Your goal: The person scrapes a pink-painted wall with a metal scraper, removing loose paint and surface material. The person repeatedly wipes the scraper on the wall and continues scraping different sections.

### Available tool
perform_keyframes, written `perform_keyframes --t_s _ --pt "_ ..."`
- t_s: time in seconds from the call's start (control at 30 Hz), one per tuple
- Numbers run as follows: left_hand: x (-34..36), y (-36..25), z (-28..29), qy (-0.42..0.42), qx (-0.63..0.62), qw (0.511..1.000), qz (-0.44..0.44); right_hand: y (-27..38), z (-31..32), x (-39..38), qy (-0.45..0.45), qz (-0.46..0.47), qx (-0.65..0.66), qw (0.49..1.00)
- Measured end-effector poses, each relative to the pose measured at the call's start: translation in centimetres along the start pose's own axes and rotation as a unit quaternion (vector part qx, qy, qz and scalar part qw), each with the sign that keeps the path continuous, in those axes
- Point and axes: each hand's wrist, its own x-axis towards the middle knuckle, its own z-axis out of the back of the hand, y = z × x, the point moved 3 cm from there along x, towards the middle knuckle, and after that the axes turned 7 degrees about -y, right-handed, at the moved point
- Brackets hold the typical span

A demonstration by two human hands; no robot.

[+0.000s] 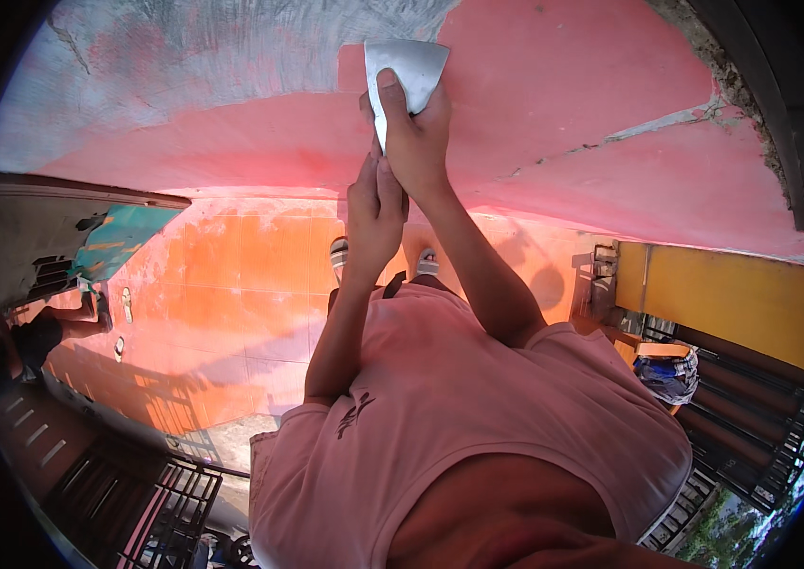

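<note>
A person in a pale pink shirt (497, 408) faces a pink wall (563, 85), both arms stretched forward, a broad metal scraper (411, 59) held up where the pink coating borders a streaked grey patch (221, 62). The right grip (418, 142) is clamped on the scraper, thumb laid along the blade's face. The left grip (376, 204) sits just below, fingertips by the tool's lower end; from where I stand, I cannot tell whether it is closed on anything. The step in hand appears to be working the wall's surface with the blade, its wide edge by the border of pink and grey. The next stroke would seem to call for that edge laid flat to the wall, with steady pressure behind it. To the right, a pale crack (663, 123) crosses the pink. Below, sandals (339, 251) show on an orange tiled floor (250, 251); at left, a second person (36, 337) is partly visible.
</note>
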Motion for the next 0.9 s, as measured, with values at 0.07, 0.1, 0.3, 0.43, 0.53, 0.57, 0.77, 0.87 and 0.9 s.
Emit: perform_keyframes --t_s 0.07,0.1,0.3,0.43,0.53,0.57,0.77,0.87,0.9 --pt "0.3 -0.8 0.7 0.003 0.029 0.999 -0.016 0.2 -0.8 0.0 -0.003 0.027 0.003 1.000" --pt "0.3 -1.5 0.9 0.006 0.031 0.999 -0.011 0.4 -1.2 0.0 -0.010 0.013 0.007 1.000" --pt "0.4 -1.4 2.5 0.024 0.088 0.996 -0.021 -0.9 -1.7 -0.3 -0.032 -0.014 0.027 0.999" --pt "1.3 -2.1 3.1 0.040 0.068 0.997 -0.025 -0.3 -2.7 0.1 -0.018 -0.029 0.009 0.999" --pt "1.1 -2.0 3.5 0.032 0.070 0.997 0.003 -0.6 -3.2 -0.2 -0.055 -0.017 0.010 0.998" --pt "0.7 -1.7 3.6 0.023 0.073 0.997 0.017 -1.0 -3.0 -0.5 -0.059 -0.021 0.010 0.998" --pt "1.3 -1.7 3.9 0.038 0.070 0.997 0.020 -1.5 -2.9 -0.1 -0.050 -0.032 -0.021 0.998" --pt "1.1 -1.6 4.0 0.045 0.063 0.997 0.013 -1.0 -3.3 -0.1 -0.044 -0.018 -0.014 0.999" --pt "1.1 -1.7 3.8 0.048 0.053 0.997 0.008 -0.7 -3.4 0.0 -0.039 -0.010 -0.010 0.999"
